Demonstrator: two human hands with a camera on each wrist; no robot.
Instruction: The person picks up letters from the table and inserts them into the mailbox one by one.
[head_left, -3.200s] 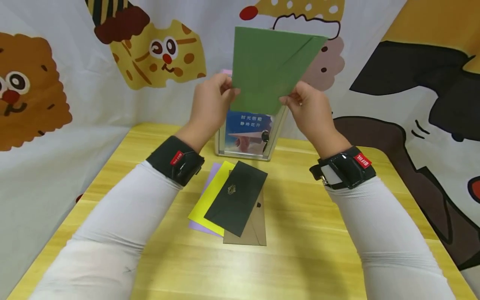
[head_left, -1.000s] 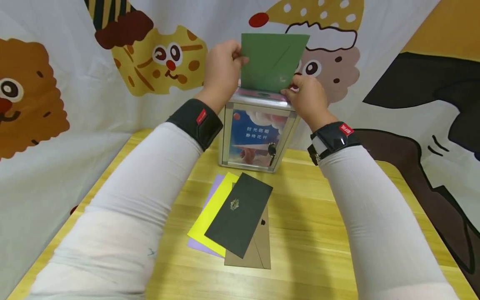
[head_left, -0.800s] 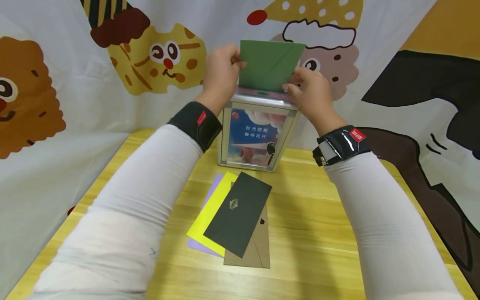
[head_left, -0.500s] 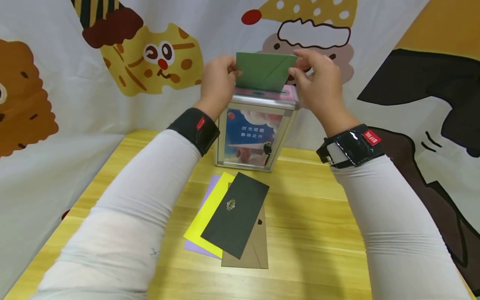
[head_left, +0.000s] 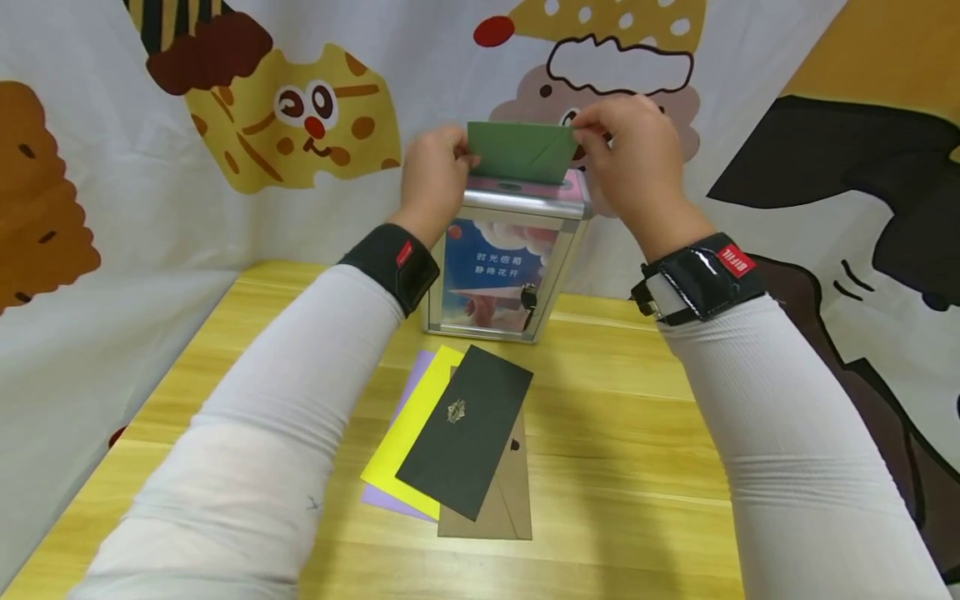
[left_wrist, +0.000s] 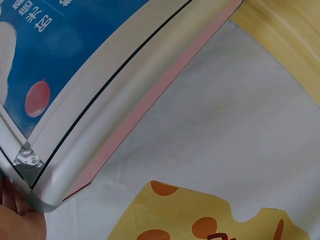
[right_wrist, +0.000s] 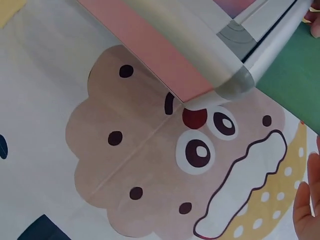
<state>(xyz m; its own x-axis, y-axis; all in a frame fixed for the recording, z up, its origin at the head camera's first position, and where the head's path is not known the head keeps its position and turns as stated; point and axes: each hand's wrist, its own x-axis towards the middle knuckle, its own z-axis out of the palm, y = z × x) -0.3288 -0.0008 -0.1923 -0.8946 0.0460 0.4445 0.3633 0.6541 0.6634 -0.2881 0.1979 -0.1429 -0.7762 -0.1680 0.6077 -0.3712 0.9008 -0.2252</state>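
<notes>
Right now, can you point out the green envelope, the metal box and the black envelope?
green envelope [head_left: 517,152], head view, middle of its visible part.
metal box [head_left: 501,204], head view, top front rim.
black envelope [head_left: 465,429], head view, centre of its face.

Staged recording booth, not a lived-in room: white cloth backdrop [head_left: 225,208] printed with cartoon cookie and cheese characters hangs round all sides of a small light wooden table [head_left: 622,433]. Props only: a metal-framed letter box [head_left: 502,275] with blue poster front and small lock, plus loose coloured envelopes [head_left: 457,442] fanned on the tabletop. Person wears black wrist-camera bands [head_left: 701,279].
</notes>
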